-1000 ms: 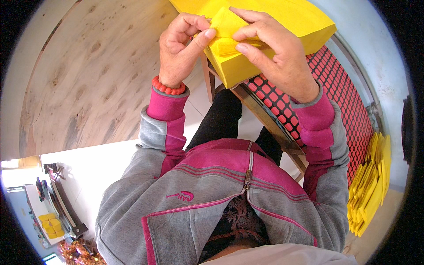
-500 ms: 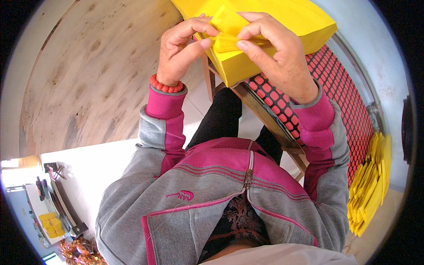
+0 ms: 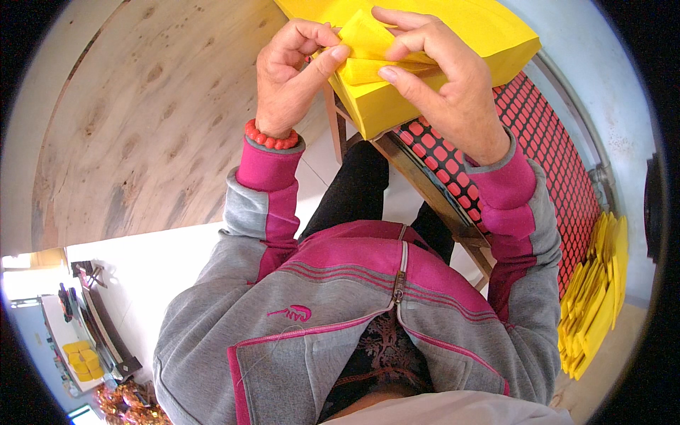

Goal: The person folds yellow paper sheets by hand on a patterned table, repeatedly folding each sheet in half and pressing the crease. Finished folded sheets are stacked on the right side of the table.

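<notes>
Over a thick stack of yellow sheets [image 3: 386,110], my left hand [image 3: 294,74] pinches the left edge of a folded yellow sheet [image 3: 365,39] between thumb and fingertips. A red bead bracelet circles that wrist. My right hand [image 3: 453,88] is at the right side of the same folded piece. Its thumb and forefinger are spread apart, with the thumb tip close to a lower folded layer [image 3: 368,71]. Whether the right fingertips touch the sheet is hard to tell. The stack's far side runs out past the top of the view.
Below the stack is a surface covered in red-and-black patterned cloth [image 3: 545,156] with a wooden frame. Several yellow folded pieces [image 3: 591,297] lie bunched at its right end, near a pale blue wall [image 3: 623,106]. A large wooden board [image 3: 142,142] stands at left.
My left thumb has moved up onto the sheet's upper fold. My right finger and thumb have parted from their closer hold, and the upper layer has spread a little.
</notes>
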